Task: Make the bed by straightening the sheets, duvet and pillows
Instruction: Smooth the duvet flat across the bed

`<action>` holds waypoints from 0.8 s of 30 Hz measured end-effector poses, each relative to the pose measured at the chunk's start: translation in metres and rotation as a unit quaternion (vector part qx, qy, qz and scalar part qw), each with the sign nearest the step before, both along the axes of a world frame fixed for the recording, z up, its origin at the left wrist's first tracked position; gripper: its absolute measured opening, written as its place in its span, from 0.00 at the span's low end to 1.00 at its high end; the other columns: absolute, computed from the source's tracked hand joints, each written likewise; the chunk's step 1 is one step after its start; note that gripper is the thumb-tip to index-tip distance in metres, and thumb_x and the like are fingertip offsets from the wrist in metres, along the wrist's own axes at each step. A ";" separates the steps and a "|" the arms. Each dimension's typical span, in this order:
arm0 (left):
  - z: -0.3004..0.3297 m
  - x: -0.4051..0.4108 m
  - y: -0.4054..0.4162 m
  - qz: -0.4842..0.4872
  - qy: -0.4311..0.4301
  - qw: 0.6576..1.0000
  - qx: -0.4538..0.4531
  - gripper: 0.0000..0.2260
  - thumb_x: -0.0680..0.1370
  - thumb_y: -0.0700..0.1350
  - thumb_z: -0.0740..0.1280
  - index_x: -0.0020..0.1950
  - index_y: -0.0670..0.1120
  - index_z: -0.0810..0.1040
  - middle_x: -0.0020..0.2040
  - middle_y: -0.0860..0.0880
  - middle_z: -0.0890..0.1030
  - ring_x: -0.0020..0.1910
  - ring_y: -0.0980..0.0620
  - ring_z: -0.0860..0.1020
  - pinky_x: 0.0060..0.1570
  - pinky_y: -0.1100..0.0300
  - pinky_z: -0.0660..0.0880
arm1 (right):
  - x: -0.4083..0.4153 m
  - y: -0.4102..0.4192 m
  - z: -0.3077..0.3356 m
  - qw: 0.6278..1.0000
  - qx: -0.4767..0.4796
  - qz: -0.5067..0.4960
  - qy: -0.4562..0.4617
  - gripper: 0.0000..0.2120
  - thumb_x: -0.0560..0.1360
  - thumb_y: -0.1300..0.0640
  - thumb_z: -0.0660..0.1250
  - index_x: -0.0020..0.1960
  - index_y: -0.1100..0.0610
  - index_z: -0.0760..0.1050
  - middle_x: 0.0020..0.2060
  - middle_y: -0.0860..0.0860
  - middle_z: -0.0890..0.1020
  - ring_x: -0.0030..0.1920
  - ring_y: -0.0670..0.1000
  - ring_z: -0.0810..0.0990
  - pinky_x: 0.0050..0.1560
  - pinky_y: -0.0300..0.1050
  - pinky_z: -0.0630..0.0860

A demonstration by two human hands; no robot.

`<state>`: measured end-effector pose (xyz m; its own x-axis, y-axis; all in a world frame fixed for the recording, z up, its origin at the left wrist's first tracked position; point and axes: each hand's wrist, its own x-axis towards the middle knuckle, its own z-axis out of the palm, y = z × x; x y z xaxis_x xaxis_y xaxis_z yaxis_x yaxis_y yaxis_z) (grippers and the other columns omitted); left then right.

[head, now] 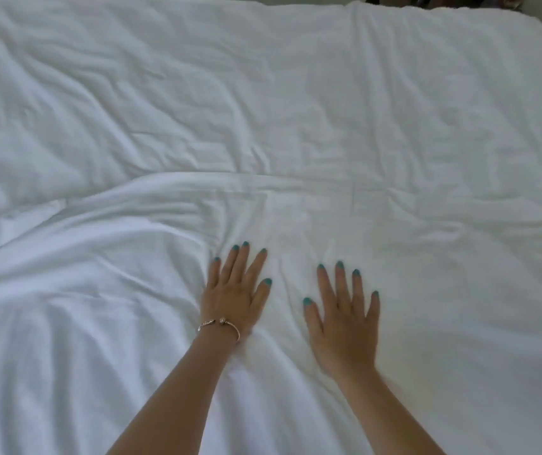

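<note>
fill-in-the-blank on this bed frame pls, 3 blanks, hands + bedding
1. Both hands lie flat, palms ____, on the white duvet.
2. The bracelet sits on the wrist of the ____ hand.
3. The fingers of the right hand are ____, not curled round the fabric.

Missing words: down; left; straight
</note>
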<state>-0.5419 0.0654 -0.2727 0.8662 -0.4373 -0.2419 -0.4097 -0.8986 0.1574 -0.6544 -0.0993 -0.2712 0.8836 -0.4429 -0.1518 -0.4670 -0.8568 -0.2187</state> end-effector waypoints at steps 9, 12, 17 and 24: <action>0.000 -0.085 0.134 0.147 -0.024 0.981 0.120 0.35 0.73 0.72 0.46 0.78 0.61 0.47 0.80 0.49 0.49 0.78 0.46 0.49 0.65 0.27 0.48 | -0.022 -0.009 -0.037 0.999 -0.007 0.045 0.027 0.31 0.77 0.39 0.47 0.79 0.46 0.51 0.79 0.49 0.52 0.78 0.55 0.50 0.75 0.59 0.48; 0.000 -0.091 0.175 0.181 -0.021 0.973 0.141 0.35 0.73 0.73 0.43 0.77 0.62 0.42 0.80 0.49 0.46 0.78 0.47 0.47 0.65 0.28 0.49 | -0.020 -0.012 -0.043 0.999 -0.003 0.036 0.036 0.31 0.78 0.39 0.44 0.79 0.45 0.46 0.79 0.48 0.48 0.79 0.53 0.46 0.75 0.57 0.43; -0.002 -0.117 0.192 0.214 -0.002 0.969 0.122 0.35 0.74 0.72 0.43 0.78 0.60 0.41 0.79 0.46 0.44 0.78 0.43 0.43 0.65 0.25 0.48 | -0.017 -0.009 -0.042 0.998 0.007 0.028 0.051 0.30 0.79 0.40 0.42 0.78 0.42 0.39 0.79 0.47 0.44 0.78 0.50 0.41 0.76 0.56 0.37; -0.026 -0.098 0.201 0.180 0.032 0.977 0.113 0.36 0.73 0.74 0.36 0.74 0.59 0.29 0.78 0.45 0.35 0.76 0.42 0.36 0.62 0.23 0.43 | -0.008 0.044 -0.003 0.980 0.048 -0.166 0.098 0.26 0.83 0.44 0.41 0.79 0.44 0.39 0.79 0.47 0.43 0.79 0.53 0.43 0.76 0.61 0.44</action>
